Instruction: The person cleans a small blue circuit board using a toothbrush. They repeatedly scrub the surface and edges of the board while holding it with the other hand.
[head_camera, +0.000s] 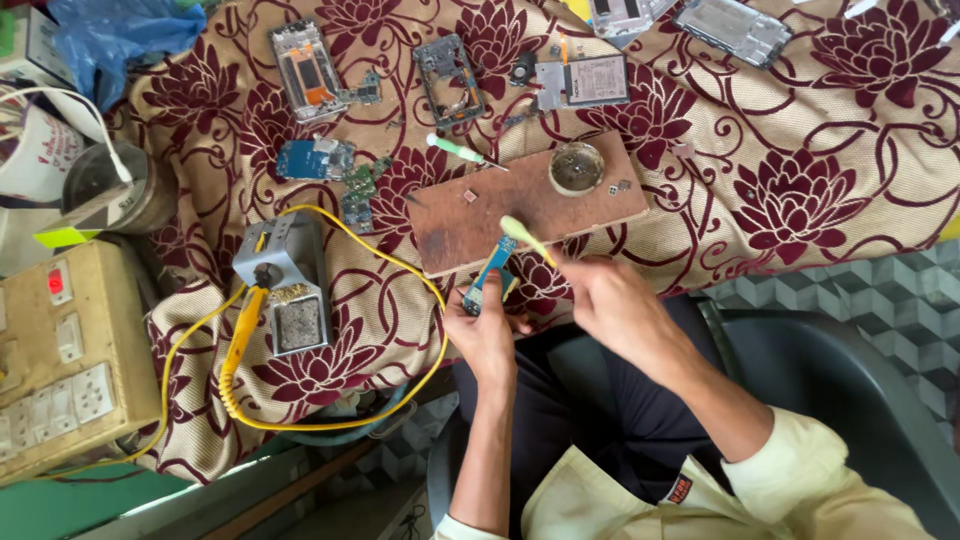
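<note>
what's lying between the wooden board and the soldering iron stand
In the head view, a loop of the yellow cord crosses bare floral cloth between the wooden board and soldering iron stand.

A wooden board lies on the surface under a cream cloth with maroon flowers, and everything else sits around it. On the board's right end rests a small round tin. Just above the board's left end lies a green-handled tool. Beyond the board – farther from its near edge – are opened phone frames, a dark frame and a flat grey part. Left of the board sit blue and green circuit boards, then a grey soldering stand holding a yellow-handled iron – its yellow cord loops toward the board. Far left stands a beige switch box.
</note>
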